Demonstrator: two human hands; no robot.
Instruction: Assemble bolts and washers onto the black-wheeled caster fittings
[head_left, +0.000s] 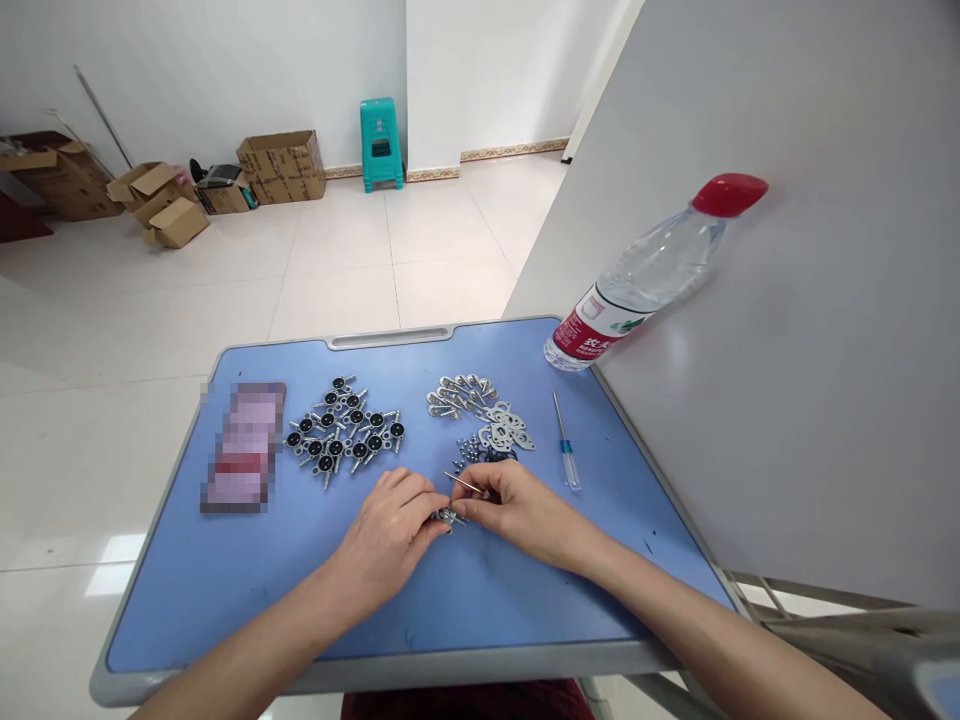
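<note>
My left hand (394, 520) is closed in a pinch on a small metal part (448, 516) low over the table's middle. Its fingers cover much of the part. Against it rest the fingertips of my right hand (517, 505), whose fingers are curled around a thin metal tool (463, 482). That tool's narrow end sticks out to the upper left; its other end is hidden in the hand. Just beyond are small screws (469, 450), flat metal plates (506, 430) and rounded metal pieces with stems (461, 393). Left of these lie several assembled metal parts with black discs (336, 448).
A blue table (300, 610) with a grey edge carries everything. At its right lies a clear-handled screwdriver (566, 450), with a red-capped water bottle (637, 280) behind. A blurred-out flat object (244, 450) lies left. Beyond stand a teal stool (381, 145) and cardboard boxes (281, 165).
</note>
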